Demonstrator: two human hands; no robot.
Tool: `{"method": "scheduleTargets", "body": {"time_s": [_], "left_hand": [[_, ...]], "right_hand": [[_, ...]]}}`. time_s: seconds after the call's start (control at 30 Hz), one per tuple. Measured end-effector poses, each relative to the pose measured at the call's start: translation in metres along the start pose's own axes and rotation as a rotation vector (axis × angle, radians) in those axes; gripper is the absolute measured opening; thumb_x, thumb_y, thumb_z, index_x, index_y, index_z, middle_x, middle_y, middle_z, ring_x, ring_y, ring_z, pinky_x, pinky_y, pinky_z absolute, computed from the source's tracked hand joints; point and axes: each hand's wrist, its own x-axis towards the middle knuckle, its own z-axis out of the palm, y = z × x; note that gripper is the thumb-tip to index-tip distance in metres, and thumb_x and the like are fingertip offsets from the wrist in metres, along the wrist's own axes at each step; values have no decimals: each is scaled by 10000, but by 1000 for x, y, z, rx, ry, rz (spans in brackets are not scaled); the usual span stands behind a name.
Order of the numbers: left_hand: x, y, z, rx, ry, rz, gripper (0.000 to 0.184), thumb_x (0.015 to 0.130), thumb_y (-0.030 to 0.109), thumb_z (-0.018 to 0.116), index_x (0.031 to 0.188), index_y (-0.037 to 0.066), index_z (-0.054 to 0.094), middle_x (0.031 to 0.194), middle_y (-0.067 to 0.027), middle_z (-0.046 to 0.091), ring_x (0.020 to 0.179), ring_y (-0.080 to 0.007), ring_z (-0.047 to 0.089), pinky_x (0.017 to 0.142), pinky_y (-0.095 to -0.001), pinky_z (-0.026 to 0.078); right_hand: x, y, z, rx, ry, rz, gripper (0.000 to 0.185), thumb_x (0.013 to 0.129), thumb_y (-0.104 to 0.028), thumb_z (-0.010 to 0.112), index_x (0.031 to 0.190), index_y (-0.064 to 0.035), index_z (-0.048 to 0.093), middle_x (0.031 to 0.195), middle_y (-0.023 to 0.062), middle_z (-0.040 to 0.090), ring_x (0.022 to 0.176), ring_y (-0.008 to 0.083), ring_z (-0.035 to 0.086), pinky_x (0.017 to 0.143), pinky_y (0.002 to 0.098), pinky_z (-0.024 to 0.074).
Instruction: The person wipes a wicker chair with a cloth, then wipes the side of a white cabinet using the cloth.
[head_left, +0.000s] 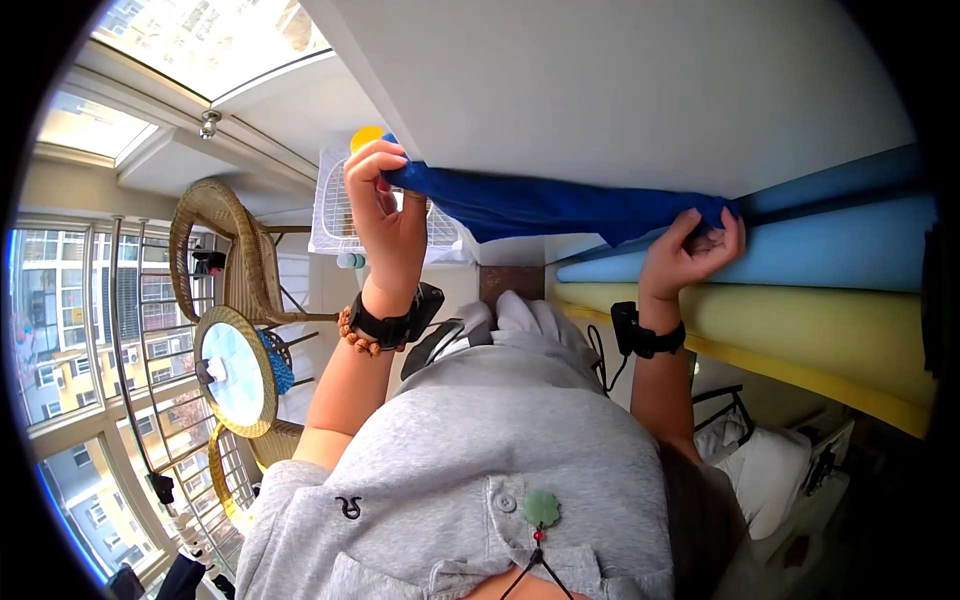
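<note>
A dark blue cloth (540,205) is stretched between my two hands, along the lower edge of a white panel (620,90). My left hand (388,210), at the left end, pinches one corner of the cloth near the panel's edge. The other end is in my right hand (695,250), its fingers curled round the fabric beside a light blue surface. Between the hands the cloth sags slightly, and a loose corner hangs near my right hand. Both wrists carry black devices, and a beaded bracelet is on the left one.
A white wire cage (335,205) stands behind my left hand. Farther left are a wicker chair (235,250), a round glass-topped table (235,370) and windows with railings. Light blue (840,240) and yellow (820,335) panels run along the right. White fabric (765,475) lies at the lower right.
</note>
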Motion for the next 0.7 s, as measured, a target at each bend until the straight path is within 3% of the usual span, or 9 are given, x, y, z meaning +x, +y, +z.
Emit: {"method": "scheduleTargets", "body": {"time_s": [0.07,0.2,0.27,0.33,0.4,0.47,0.6,0.67,0.7], "left_hand": [[-16,-11,-11,164,-96,-5,279,873,-12,694,1077,49,513,1111,-61,517,948,-131,517,798,-234,441],[12,19,-7,178,21,203,335,677,-101,754,941,43,605,1047,-90,581,955,-214,577,841,-307,487],[50,51,2,158,48,428,379,641,-116,748,967,31,624,1102,-106,535,964,-218,573,831,-286,486],[69,65,14,149,107,475,390,650,-93,753,990,51,630,1157,-103,488,1007,-222,550,862,-294,473],[54,48,17,249,146,536,399,666,-62,763,1014,81,630,1181,-95,461,1055,-226,518,894,-312,460],[17,19,16,328,97,496,420,689,-25,782,1050,112,615,1184,-95,450,1073,-231,500,905,-329,457],[-43,-25,14,359,69,332,472,736,-25,757,1137,84,532,1137,-112,506,1081,-285,511,924,-382,438],[-54,-38,-3,524,-63,249,368,800,46,726,1091,47,502,1098,-106,490,1045,-250,503,879,-335,433],[-49,-35,-5,562,-43,312,346,829,102,709,1088,28,492,1046,-117,526,991,-257,520,823,-328,425]], "right_hand": [[-21,13,-9,-126,-105,-30,395,888,24,634,1251,5,480,1239,176,435,928,213,530,790,299,450],[-1,-6,-25,-62,-177,-6,271,896,6,661,1145,29,556,1127,166,549,916,224,578,735,300,489],[28,-46,-16,17,-13,-59,214,897,21,661,1089,52,572,1096,163,576,793,156,599,597,221,489],[51,-78,-10,128,37,-11,222,913,31,630,1116,65,547,1083,167,580,763,134,596,575,213,492],[58,-100,5,150,108,17,236,923,40,594,1145,78,522,1141,190,555,790,149,607,602,218,506],[47,-109,30,108,85,-115,270,936,-43,575,1197,19,552,1201,161,547,924,191,579,759,285,453],[-3,-118,89,-105,-231,-799,367,961,-208,537,1303,-100,612,1319,104,531,1192,274,523,1072,421,349],[-11,-135,95,-204,-476,-1148,488,933,-228,556,1413,-162,499,1394,90,508,1254,233,511,1036,345,432],[-14,-138,101,74,-852,-914,515,914,-217,587,1415,-159,486,1385,100,519,1259,246,513,1044,353,428]]}}
